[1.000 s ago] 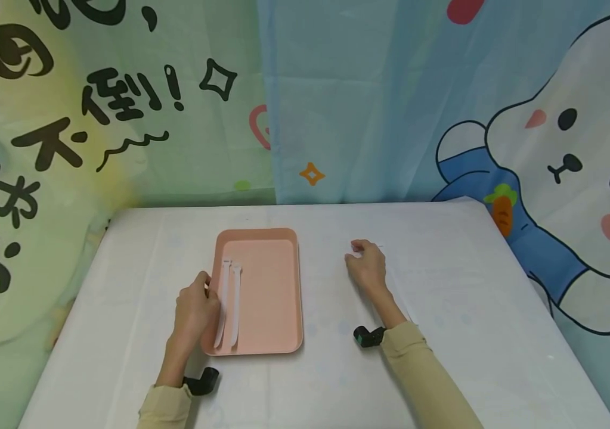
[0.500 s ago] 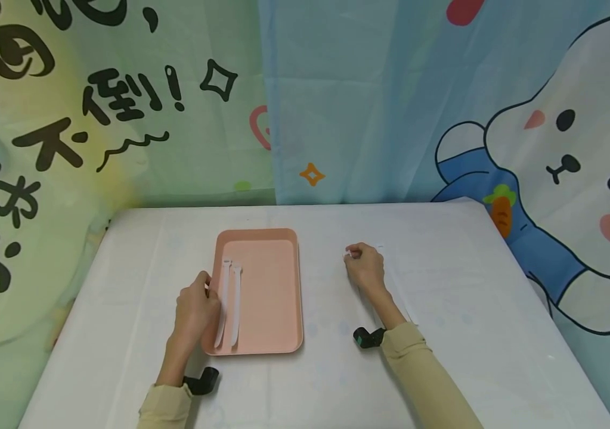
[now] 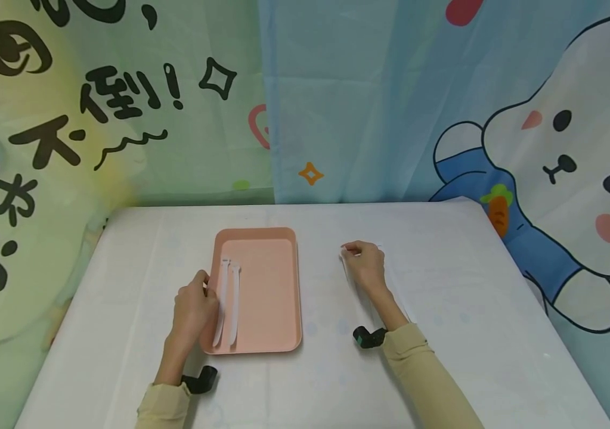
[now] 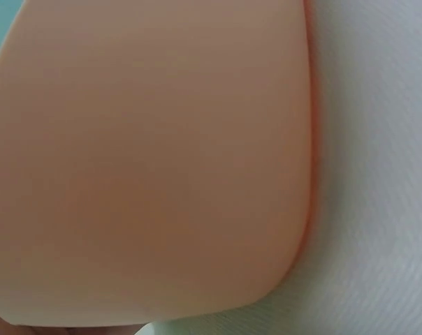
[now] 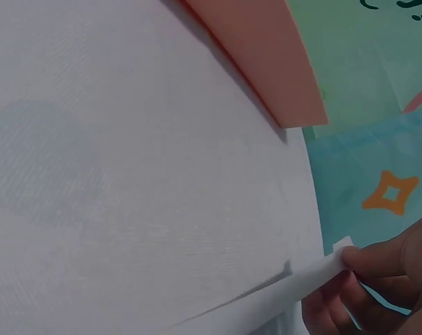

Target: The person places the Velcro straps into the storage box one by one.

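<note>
My left hand (image 3: 193, 310) grips the left rim of the pink tray (image 3: 269, 292); the left wrist view shows fingers (image 4: 5, 326) at the tray's lower left edge. Two slim white utensils, one (image 3: 221, 310) beside the other (image 3: 235, 310), lie lengthwise along the tray's left side. To the right of the tray, my right hand (image 3: 368, 269) pinches the edge of a thin white sheet (image 3: 349, 275) between thumb and fingertips. In the right wrist view the pinched edge of the sheet (image 5: 288, 292) is raised above the table, casting a narrow shadow. My hand and forearm hide part of it.
A white cloth (image 3: 476, 357) covers the table. Behind it hang printed curtains (image 3: 331, 107) with a cartoon animal at the right. A black wrist camera (image 3: 201, 379) sits at my left wrist, another (image 3: 369, 337) at my right.
My right hand's thumb and fingers have closed together on the sheet's edge, which now shows lifted left of the hand. My left hand, the tray and the utensils have stayed in place.
</note>
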Action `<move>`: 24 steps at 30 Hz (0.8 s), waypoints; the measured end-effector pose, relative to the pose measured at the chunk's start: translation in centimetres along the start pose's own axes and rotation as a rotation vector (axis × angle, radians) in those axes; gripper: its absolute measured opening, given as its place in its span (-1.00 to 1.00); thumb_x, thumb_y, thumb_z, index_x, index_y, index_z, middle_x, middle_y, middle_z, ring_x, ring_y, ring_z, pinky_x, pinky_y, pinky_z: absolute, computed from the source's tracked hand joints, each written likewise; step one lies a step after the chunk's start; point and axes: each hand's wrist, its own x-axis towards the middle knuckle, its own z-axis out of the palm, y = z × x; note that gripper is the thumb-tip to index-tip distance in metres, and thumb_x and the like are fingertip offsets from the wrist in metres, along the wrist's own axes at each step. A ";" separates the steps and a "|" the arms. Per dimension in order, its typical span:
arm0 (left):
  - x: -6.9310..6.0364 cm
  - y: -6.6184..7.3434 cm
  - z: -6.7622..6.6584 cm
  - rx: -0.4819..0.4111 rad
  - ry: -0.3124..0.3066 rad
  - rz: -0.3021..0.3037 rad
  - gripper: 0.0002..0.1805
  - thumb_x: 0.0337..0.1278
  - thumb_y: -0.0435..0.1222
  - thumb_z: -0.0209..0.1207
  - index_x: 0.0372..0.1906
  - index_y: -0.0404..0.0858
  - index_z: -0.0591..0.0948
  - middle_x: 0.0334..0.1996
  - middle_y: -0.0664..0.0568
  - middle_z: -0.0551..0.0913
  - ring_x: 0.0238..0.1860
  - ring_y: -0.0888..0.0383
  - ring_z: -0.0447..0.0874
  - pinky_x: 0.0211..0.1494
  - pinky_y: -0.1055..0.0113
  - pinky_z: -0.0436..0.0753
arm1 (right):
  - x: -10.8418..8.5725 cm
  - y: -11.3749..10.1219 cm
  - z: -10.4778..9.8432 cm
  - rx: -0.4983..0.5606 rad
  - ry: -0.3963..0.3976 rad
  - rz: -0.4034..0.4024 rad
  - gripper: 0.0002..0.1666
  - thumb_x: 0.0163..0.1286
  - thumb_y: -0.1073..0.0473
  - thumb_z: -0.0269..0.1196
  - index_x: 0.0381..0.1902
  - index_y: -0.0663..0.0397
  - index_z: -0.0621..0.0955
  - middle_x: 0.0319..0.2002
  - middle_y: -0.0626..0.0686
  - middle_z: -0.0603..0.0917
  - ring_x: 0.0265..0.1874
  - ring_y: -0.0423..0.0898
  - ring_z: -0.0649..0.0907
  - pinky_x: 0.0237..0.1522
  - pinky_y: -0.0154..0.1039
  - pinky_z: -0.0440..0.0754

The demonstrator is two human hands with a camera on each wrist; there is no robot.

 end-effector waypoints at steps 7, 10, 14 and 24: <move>0.0 0.0 0.0 -0.004 -0.002 0.001 -0.89 0.25 -0.49 -0.01 -0.17 -0.39 0.49 -0.67 -0.05 0.46 -0.69 0.15 0.35 -0.66 0.35 0.26 | -0.4 -1.0 -0.4 0.093 -0.030 0.004 -0.76 0.43 0.25 0.31 -0.04 0.28 0.75 -0.16 0.28 0.77 -0.38 0.04 0.74 -0.38 -0.29 0.67; 0.0 0.0 0.0 -0.006 -0.003 0.004 -0.89 0.25 -0.49 -0.02 -0.17 -0.39 0.48 -0.68 -0.04 0.45 -0.70 0.15 0.33 -0.66 0.35 0.25 | -0.6 -1.6 -0.6 0.132 -0.055 0.040 -0.74 0.44 0.24 0.30 -0.01 0.27 0.75 -0.12 0.29 0.77 -0.35 0.08 0.75 -0.36 -0.27 0.72; 0.0 0.0 -0.1 -0.006 -0.006 0.003 -0.88 0.24 -0.49 -0.02 -0.17 -0.40 0.48 -0.69 -0.03 0.44 -0.70 0.16 0.32 -0.66 0.35 0.24 | -0.8 -2.3 -0.7 0.157 -0.075 0.078 -0.73 0.44 0.22 0.30 0.01 0.24 0.74 -0.11 0.27 0.77 -0.28 0.16 0.76 -0.33 -0.24 0.73; -0.1 0.0 -0.2 -0.010 -0.006 0.008 -0.89 0.24 -0.49 -0.02 -0.18 -0.40 0.48 -0.70 -0.03 0.44 -0.71 0.16 0.32 -0.67 0.36 0.23 | -1.1 -3.4 -0.7 0.209 -0.080 0.088 -0.73 0.43 0.19 0.32 -0.01 0.23 0.74 -0.12 0.25 0.77 -0.36 0.01 0.72 -0.36 -0.28 0.71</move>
